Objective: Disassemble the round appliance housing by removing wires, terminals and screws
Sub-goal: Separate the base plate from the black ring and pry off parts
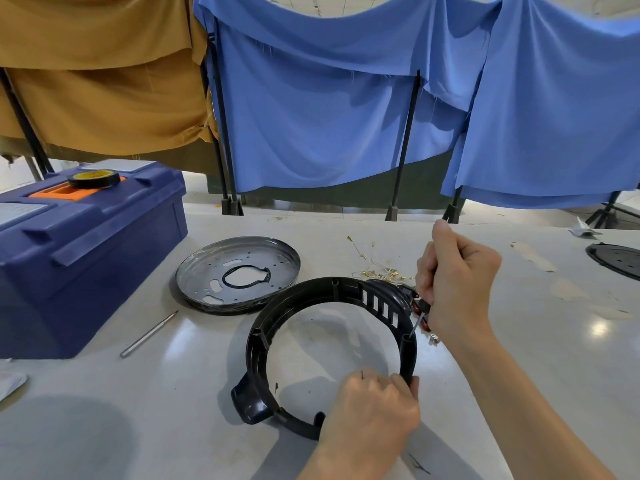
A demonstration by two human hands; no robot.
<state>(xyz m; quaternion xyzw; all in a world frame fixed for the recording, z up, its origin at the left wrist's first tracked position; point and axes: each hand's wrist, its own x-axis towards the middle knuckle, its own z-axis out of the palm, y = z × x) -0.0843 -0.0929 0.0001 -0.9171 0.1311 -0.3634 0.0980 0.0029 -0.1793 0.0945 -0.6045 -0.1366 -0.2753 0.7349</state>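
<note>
Left hand grips ring at near rim. Right hand fisted round screwdriver, handle hidden, tip sunk in post. Disc cut off at tabletop right edge.

A pale, glossy table carried a blue toolbox at the left, a round metal plate beside it, and 1 thin metal rod in front. The black ring housing lay nearer, with gold-tipped wires just behind it. A black disc lay at the right edge.
</note>
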